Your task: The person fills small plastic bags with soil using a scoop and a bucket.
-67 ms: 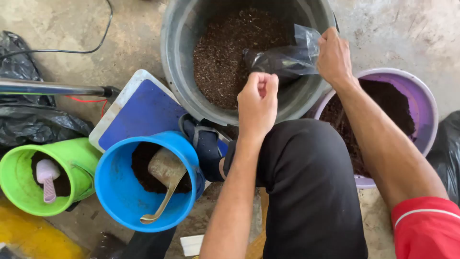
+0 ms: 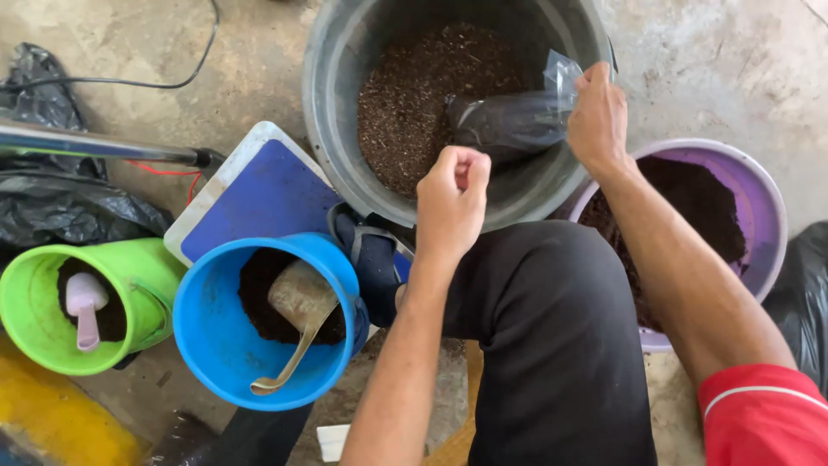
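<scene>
The right hand (image 2: 599,116) pinches the top edge of a clear, soft plastic bag partly filled with dark soil (image 2: 517,121), holding it on its side over the far right part of the large grey round plastic tub of coarse brown potting mix (image 2: 345,155). Against the picture a moment earlier, almost nothing has shifted: the bag lies at the same slant and the grip is unchanged, so the filling appears paused rather than advanced. The left hand (image 2: 453,203) is curled into a loose fist at the tub's near rim, just left of the bag; whether it encloses any mix cannot be told. To the right sits a purple plastic basin heaped with dark soil (image 2: 759,198). Near left stand a blue plastic bucket with a metal scoop inside (image 2: 216,345) (soil at its bottom) and a lime-green bucket holding a pale pink scoop (image 2: 34,328), both on the concrete floor (image 2: 707,60).
</scene>
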